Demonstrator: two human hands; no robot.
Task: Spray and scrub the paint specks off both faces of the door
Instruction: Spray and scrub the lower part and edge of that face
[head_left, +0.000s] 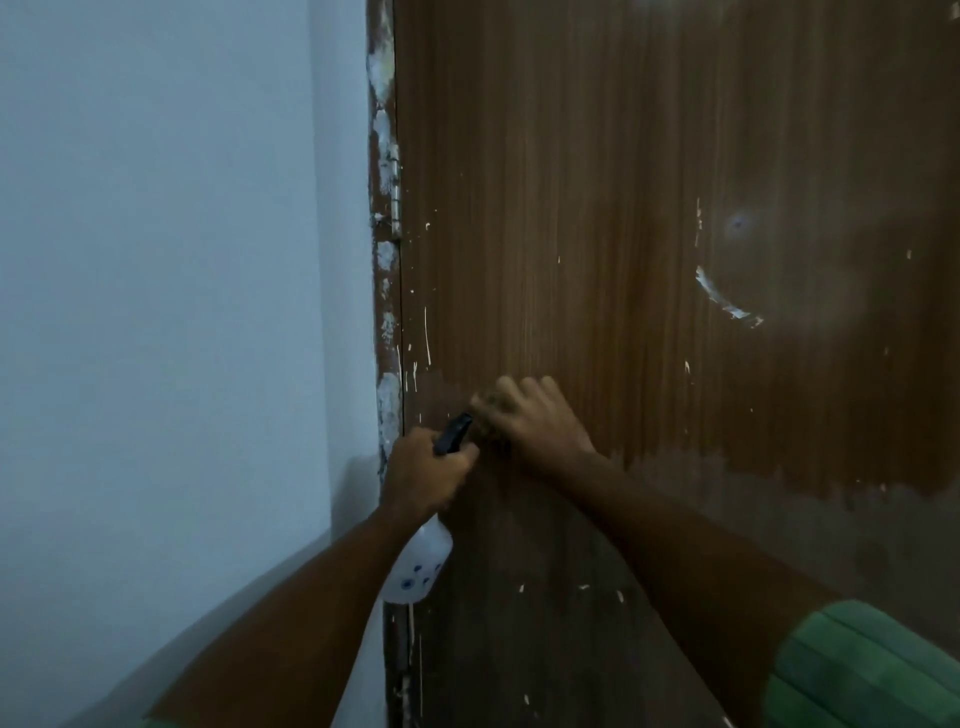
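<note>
Head view: brown wood-grain door (623, 182) filling the right of frame, hinge (396, 192) on its left edge. White paint specks (727, 301) scattered across the door face, mostly below hinge height. Left hand (423, 470) below the hinge, near the door edge, fingers curled round the black trigger head of a white spray bottle (418, 566). Right hand (535, 418) just right of the left hand, fingers bunched over a scrub pad (485, 410), pressing it against the door. Green sleeve (862, 670) at lower right. Pale wall (156, 260) left of the door.
</note>
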